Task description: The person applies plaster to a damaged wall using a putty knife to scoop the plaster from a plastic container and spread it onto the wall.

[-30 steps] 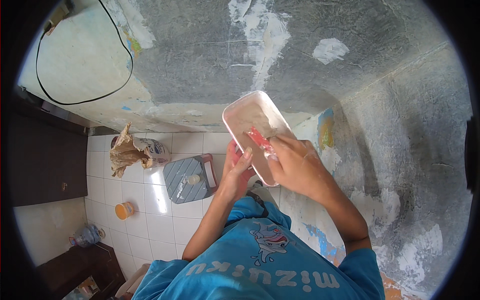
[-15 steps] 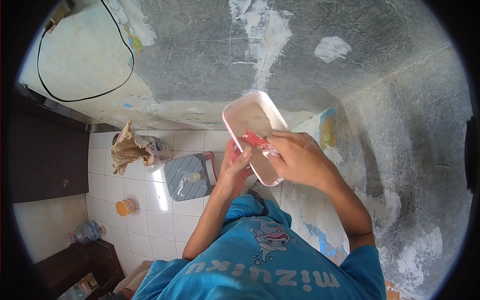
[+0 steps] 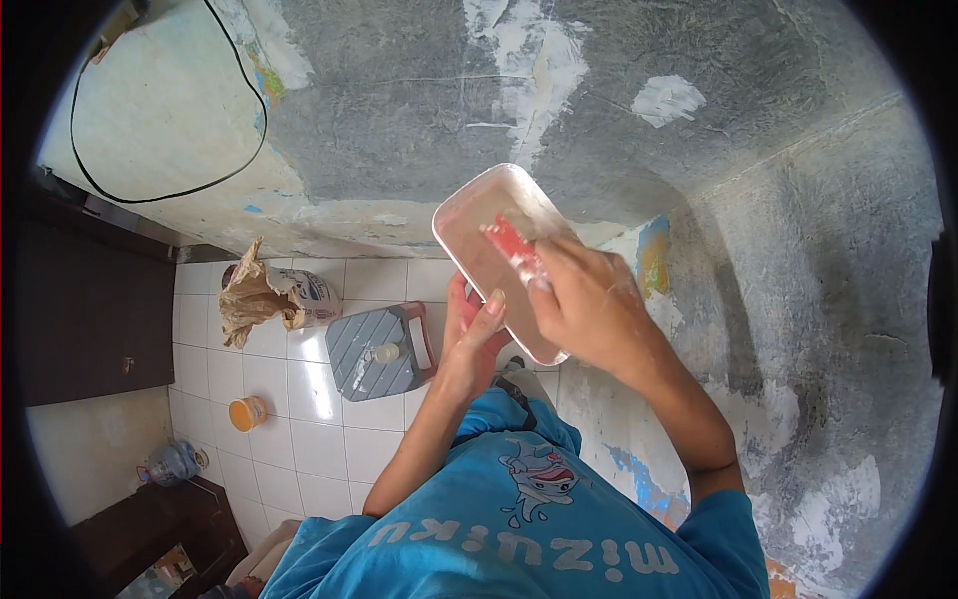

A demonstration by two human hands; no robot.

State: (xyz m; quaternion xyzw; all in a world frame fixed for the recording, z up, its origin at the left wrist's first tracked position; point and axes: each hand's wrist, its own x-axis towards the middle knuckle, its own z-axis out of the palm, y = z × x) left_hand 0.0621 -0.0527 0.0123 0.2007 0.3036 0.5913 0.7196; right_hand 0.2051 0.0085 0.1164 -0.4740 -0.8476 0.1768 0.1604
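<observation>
My left hand point(image 3: 476, 324) is closed on the near left side of a white rectangular tray point(image 3: 448, 213), its thumb over the rim and its fingers underneath. The tray is held tilted in front of my chest, and a greyish-white paste coats its inside. In my right hand point(image 3: 589, 304) is a red scraper point(image 3: 509, 240), smeared with white paste. The scraper's blade end is inside the tray, over the paste. Motion slightly blurs the right hand and the scraper.
A grey wall point(image 3: 399, 130) patched with white filler rises ahead and continues at right. On the tiled floor stand a grey step stool point(image 3: 364, 334), a bucket point(image 3: 317, 298) with crumpled brown paper point(image 3: 249, 304), and an orange tub point(image 3: 248, 413). A black cable point(image 3: 170, 201) hangs at upper left.
The tray has risen slightly and shifted a little left. The scraper has moved up within it, toward the tray's far end, along with my right hand.
</observation>
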